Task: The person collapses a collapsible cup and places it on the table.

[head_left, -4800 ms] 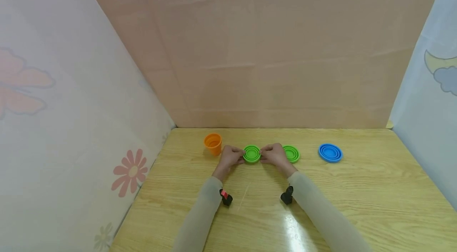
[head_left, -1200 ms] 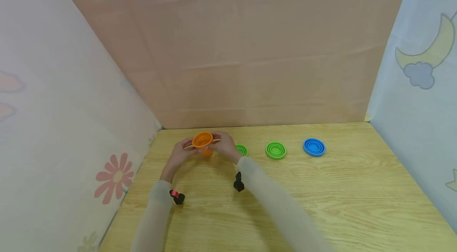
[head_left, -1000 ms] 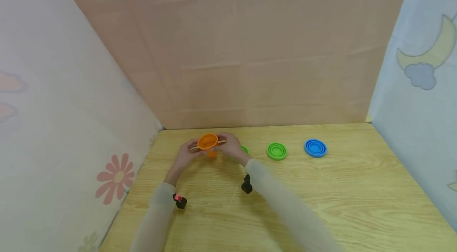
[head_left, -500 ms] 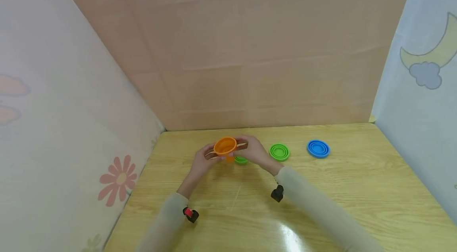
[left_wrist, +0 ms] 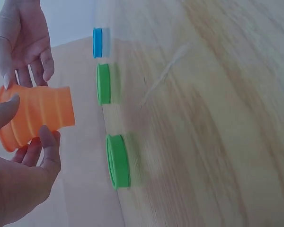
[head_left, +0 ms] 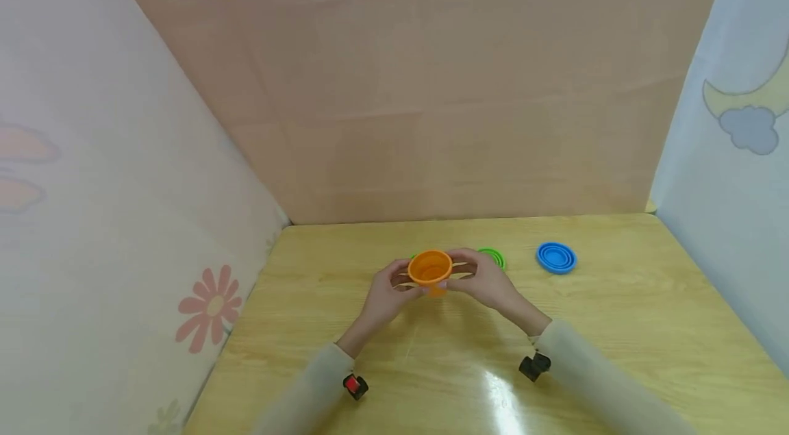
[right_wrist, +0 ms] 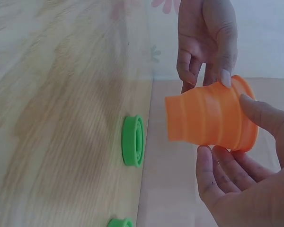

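An orange collapsible cup point(head_left: 430, 266), extended to its full ribbed height, is held upright above the table between both hands. My left hand point(head_left: 385, 294) grips its left side, thumb near the rim and fingers curled under the ribs, as the left wrist view shows. From the right, my right hand point(head_left: 487, 281) holds it the same way, its thumb point(right_wrist: 262, 113) against the wall by the rim. Behind the cup lies a flattened green collapsible cup point(left_wrist: 117, 161), mostly hidden in the head view. A second flattened green cup point(head_left: 495, 257) is partly covered by my right hand.
A flattened blue collapsible cup point(head_left: 556, 257) lies farther right on the wooden table point(head_left: 616, 312). A brown sheet point(head_left: 431, 113) rises along the table's back edge. A patterned white wall point(head_left: 123, 147) stands to the left, another point(head_left: 733, 168) to the right.
Both hands first pressed at the left green cup, then moved to the orange cup. They lifted it from the table's left and carried it right, nearer me, in front of the green cups.
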### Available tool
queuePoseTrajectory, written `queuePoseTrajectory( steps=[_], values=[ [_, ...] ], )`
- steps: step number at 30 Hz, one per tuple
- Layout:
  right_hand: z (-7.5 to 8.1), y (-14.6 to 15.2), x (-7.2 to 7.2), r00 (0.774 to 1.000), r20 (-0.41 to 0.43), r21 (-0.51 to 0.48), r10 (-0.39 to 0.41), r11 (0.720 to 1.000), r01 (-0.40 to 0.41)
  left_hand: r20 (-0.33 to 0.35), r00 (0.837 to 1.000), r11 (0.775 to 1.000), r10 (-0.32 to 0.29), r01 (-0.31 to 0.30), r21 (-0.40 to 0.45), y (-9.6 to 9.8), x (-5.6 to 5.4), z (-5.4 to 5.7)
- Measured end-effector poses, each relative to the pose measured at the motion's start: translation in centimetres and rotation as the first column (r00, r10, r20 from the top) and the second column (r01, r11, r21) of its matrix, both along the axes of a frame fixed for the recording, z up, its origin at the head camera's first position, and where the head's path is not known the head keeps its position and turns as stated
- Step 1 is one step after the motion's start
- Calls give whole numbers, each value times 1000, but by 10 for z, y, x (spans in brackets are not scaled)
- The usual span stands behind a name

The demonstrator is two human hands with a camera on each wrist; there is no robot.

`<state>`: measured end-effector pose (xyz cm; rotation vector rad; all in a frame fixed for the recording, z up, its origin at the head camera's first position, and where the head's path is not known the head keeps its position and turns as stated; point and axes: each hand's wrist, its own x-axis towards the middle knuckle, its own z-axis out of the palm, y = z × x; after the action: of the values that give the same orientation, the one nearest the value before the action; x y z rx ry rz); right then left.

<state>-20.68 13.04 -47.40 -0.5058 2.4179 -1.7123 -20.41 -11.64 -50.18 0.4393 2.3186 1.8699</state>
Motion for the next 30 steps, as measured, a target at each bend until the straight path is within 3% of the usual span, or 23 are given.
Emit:
queuePoseTrajectory(
  steps=[7,14,22,30],
  values=[
    [-7,25,17,999,18,4,-50,999,50,-43,999,999,-31,30,-22,23,3,-7],
    [-17,39,31,995,-2,-29,-97,995,97,-1,1000,999,-30,30,-28,41,7,-14],
    [-22,44,31,992,19,-44,-122,992,122,-30,999,999,-11,10,-52,47,7,-13],
    [-23,44,32,991,41,-28,-126,991,128,31,999,997,-32,34,-69,47,11,-12]
  ],
)
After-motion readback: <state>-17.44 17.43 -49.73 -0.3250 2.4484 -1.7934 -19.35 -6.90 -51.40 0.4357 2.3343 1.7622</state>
